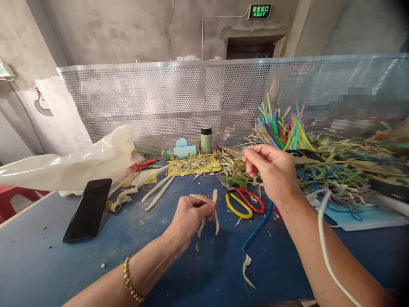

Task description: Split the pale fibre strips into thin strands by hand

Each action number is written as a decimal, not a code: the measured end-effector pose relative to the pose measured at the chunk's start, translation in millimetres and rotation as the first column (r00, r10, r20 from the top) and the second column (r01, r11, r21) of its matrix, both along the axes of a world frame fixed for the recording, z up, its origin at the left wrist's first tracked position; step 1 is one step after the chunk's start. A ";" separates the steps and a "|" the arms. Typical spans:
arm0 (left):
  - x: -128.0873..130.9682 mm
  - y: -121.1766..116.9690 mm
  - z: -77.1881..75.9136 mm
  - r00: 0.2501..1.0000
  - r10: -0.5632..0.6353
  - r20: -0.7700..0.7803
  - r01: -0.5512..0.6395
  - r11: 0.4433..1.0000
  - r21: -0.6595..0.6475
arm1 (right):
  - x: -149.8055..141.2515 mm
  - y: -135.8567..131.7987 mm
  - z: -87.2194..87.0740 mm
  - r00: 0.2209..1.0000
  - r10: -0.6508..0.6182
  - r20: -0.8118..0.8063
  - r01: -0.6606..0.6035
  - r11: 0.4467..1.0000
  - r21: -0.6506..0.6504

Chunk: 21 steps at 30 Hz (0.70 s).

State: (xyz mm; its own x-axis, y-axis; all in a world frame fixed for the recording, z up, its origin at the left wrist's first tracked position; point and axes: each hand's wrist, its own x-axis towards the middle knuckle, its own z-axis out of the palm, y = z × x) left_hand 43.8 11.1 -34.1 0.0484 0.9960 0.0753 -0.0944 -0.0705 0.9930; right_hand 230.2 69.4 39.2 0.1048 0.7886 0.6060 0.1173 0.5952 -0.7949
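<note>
Above the table, my left hand (193,215) pinches pale dried leaf strips (215,209), which cross at the fingertips. My right hand (271,168) is raised further back, its thumb and forefinger closed on a thin, stiff-looking strand (232,151) that points left. Whether that strand is thread, wire or a needle cannot be made out. Between and beyond the hands lie scissors (244,202) with one red and one yellow handle. A blue pipe cleaner (257,226) lies below my right hand, and a loose pale strip (246,270) is closer to me.
A phone (87,209) and a plastic bag (79,160) occupy the left side. Behind stand a green bottle (206,140) and a perforated metal screen (179,98). Colourful pipe cleaners (281,128), tangled fibres (345,166) and a blue mask (370,215) fill the right. A white cable (322,230) crosses my right forearm.
</note>
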 end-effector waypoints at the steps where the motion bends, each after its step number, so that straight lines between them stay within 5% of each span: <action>1: -4.4 3.1 0.0 0.999 0.040 0.011 -0.040 0.999 0.002 | 2.0 1.3 1.1 1.000 -0.018 -0.015 0.018 1.000 0.011; 5: -30.9 23.0 2.5 0.973 0.222 0.067 -0.226 0.973 0.055 | 1.1 4.5 1.8 0.999 -0.040 0.019 0.040 0.999 0.004; 8: -47.0 36.7 1.2 0.938 0.342 0.062 -0.343 0.939 0.010 | -9.7 14.0 -0.8 0.966 -0.008 0.259 0.009 1.000 -0.003; 10: -51.2 42.2 -3.1 0.935 0.354 -0.017 -0.354 0.935 -0.031 | -21.9 27.2 -5.0 0.847 -0.015 0.531 0.012 1.000 0.009; 12: -51.1 45.0 -8.9 0.940 0.335 -0.069 -0.339 0.939 -0.058 | -36.4 45.2 -11.8 0.566 -0.089 0.819 0.090 0.995 0.046; 13: -50.0 45.9 -11.7 0.942 0.326 -0.083 -0.331 0.942 -0.059 | -43.9 55.3 -16.1 0.508 -0.098 0.855 0.115 0.992 0.046; 21: -50.8 57.7 -25.2 0.917 0.293 -0.270 -0.280 0.956 0.086 | -87.4 126.4 -60.8 0.331 -0.023 0.943 0.228 0.972 -0.056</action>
